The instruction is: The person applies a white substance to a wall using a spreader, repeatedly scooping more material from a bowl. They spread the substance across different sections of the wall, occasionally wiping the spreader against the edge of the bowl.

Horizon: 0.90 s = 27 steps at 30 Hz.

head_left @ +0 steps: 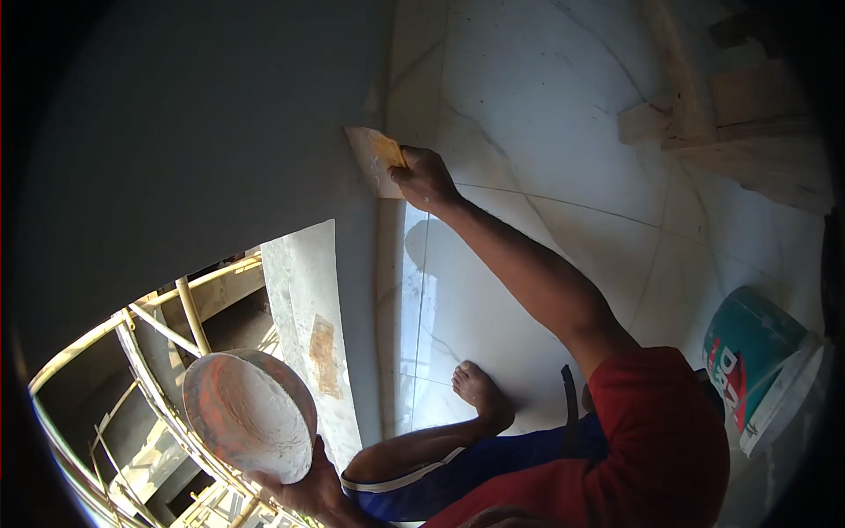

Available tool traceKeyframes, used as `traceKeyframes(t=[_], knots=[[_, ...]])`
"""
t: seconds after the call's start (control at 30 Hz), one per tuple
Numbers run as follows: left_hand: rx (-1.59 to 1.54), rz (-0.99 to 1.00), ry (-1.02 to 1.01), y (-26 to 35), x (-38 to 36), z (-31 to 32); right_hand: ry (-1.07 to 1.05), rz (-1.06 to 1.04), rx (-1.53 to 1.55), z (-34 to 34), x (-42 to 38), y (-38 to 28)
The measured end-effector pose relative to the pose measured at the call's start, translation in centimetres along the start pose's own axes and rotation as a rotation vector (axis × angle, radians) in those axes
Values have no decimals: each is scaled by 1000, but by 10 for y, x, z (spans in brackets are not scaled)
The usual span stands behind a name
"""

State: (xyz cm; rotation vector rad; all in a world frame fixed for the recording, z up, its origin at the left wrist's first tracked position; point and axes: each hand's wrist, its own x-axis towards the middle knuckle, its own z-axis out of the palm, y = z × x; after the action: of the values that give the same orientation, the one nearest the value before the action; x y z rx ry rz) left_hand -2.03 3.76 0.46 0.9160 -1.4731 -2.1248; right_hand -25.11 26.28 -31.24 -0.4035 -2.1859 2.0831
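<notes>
My right hand point(426, 180) is closed round the yellowish handle of a wide scraper point(376, 161). The scraper's blade lies against the lower part of a grey wall point(202, 132), close to the floor. At the lower left, my left hand point(308, 488) holds an orange bowl point(207, 400) from below by its side. White paste point(273, 422) coats the inside of the bowl, which is tilted toward the camera.
Pale tiles point(528, 114) cover the floor, with my bare foot point(480, 387) on them. A green bucket point(753, 352) lies tilted at the right. Wooden pieces point(739, 132) stand upper right. Beyond a white ledge point(308, 326), bamboo poles point(191, 312) show through an opening.
</notes>
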Motion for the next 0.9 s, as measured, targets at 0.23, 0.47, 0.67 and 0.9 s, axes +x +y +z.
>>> traceKeyframes(t=[0.23, 0.47, 0.67, 0.9], knots=[[72, 22, 51, 3, -3, -7, 212, -62, -25, -3, 82, 84], [56, 44, 41, 13, -7, -24, 73, -249, 130, 4, 95, 77], [94, 110, 165, 10, -14, -10, 122, 27, -160, 18, 74, 43], [121, 131, 83, 11, -19, -12, 186, -30, -276, 28, 28, 14]])
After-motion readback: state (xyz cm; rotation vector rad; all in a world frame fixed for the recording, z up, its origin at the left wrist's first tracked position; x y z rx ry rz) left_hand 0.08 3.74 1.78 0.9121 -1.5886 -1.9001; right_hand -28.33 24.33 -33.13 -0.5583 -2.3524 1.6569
